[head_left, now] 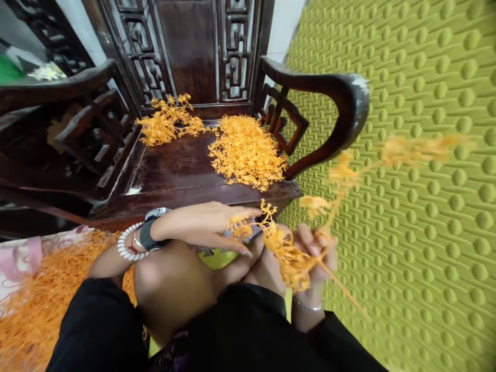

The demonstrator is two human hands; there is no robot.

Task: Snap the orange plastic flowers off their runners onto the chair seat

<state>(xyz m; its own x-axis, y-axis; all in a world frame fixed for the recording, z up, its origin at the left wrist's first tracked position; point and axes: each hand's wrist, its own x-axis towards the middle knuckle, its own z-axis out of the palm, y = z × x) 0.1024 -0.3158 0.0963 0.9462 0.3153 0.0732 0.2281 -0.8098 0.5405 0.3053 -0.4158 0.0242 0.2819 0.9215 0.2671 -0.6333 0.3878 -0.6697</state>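
Observation:
My left hand (205,225), with a watch and a white bead bracelet on the wrist, lies across my knee, its fingers stretched out and touching a tuft of orange stringy strands (248,225). My right hand (315,253) is closed round a bunch of the same orange strands (290,258); a long piece of it trails up and to the right, blurred by motion. Both hands sit just in front of the dark wooden chair seat (174,175).
Two heaps of orange strands lie on the seat, one large (248,150), one smaller (166,121) by the carved back. A big mass of orange strands (34,305) lies at my left. A green studded mat (418,232) covers the floor on the right.

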